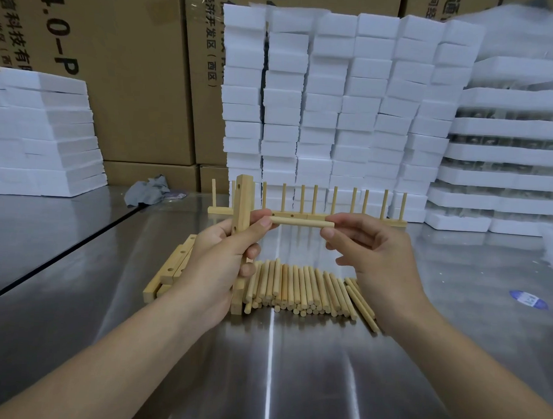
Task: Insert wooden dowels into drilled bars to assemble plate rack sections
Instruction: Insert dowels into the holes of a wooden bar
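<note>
left grip (224, 258) wraps the pale drilled wooden bar (243, 201); right grip (369, 255) end-pinches a round wooden dowel (300, 222), looks light and stiff.

My bare forearms reach in from the lower corners, wrists level with each other. My left hand (221, 264) wraps round an upright pale wooden drilled bar (243, 201), thumb stretched up its side. My right hand (372, 256), palm facing left, pinches a short round pale wooden dowel (300, 222) held level by its end, my other fingers loosely curled.
</note>
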The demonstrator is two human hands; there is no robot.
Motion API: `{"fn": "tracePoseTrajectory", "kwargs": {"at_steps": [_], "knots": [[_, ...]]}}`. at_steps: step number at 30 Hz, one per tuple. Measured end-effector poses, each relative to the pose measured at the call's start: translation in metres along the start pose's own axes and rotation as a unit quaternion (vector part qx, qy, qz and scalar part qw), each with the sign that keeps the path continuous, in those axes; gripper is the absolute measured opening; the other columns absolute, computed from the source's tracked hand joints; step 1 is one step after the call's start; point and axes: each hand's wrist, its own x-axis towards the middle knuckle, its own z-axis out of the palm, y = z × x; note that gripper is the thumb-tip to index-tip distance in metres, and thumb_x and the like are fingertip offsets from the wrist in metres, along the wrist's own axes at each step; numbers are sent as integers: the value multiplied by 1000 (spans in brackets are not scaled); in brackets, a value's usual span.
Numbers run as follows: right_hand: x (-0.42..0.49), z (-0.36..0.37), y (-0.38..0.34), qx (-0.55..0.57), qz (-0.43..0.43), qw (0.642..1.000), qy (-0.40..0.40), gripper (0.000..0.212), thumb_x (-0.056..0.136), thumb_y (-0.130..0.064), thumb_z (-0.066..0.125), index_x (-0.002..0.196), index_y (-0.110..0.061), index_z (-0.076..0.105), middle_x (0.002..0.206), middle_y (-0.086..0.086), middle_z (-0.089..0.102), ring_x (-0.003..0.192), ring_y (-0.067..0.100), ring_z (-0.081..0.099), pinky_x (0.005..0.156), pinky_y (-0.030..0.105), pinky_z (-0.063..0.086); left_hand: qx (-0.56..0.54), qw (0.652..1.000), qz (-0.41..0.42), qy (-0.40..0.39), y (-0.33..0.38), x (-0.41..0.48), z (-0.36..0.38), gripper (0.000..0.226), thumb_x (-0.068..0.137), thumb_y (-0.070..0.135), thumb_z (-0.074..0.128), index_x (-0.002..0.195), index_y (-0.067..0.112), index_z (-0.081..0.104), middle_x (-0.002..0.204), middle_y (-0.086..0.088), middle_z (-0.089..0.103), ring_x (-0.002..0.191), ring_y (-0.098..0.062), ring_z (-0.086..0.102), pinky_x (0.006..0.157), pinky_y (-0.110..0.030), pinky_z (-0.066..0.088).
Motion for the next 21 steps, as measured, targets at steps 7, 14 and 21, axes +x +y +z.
{"fn": "tracePoseTrajectory", "kwargs": {"at_steps": [7,14,21], "knots": [[1,-1,1,0,30,999,13,9,95,-30,74,102,-27,79,90,-5,80,81,7,74,65,20,57,29,999,11,-19,0,-1,1,25,83,35,84,104,22,83,74,8,62,56,-6,45,46,-18,39],[1,-2,2,-11,43,999,-5,19,96,-43,70,86,-30,81,82,-2,76,76,7,70,66,23,55,35,999,32,-21,-1,1,-2,36,78,42,87,106,19,82,74,12,69,57,-5,46,46,-17,39],[-2,1,3,-33,49,994,-95,11,97,-32,72,89,-31,79,85,1,78,74,10,71,64,22,54,86,996,21,-2,-6,1,-4,26,87,38,84,104,18,82,66,15,65,53,-3,47,46,-17,40]]}}
